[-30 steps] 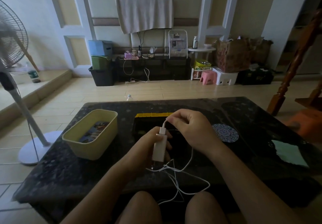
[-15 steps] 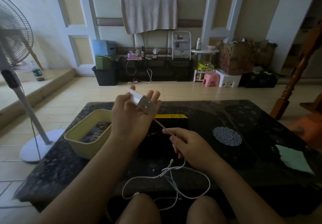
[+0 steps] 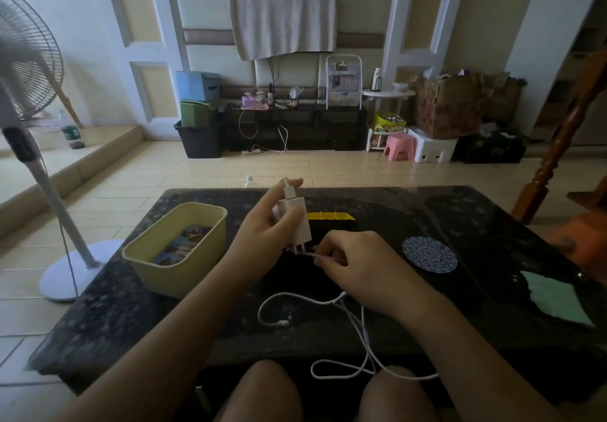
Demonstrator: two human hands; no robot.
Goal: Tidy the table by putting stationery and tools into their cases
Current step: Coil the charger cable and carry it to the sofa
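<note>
At centre of frame, head view: left hand grips white charger upright above counter, probably as core for winding. Right hand just below pinches cable at charger's base, likely guiding wrap. Slack loops trail toward lower centre. Black case behind hands; yellow bin at left.
</note>
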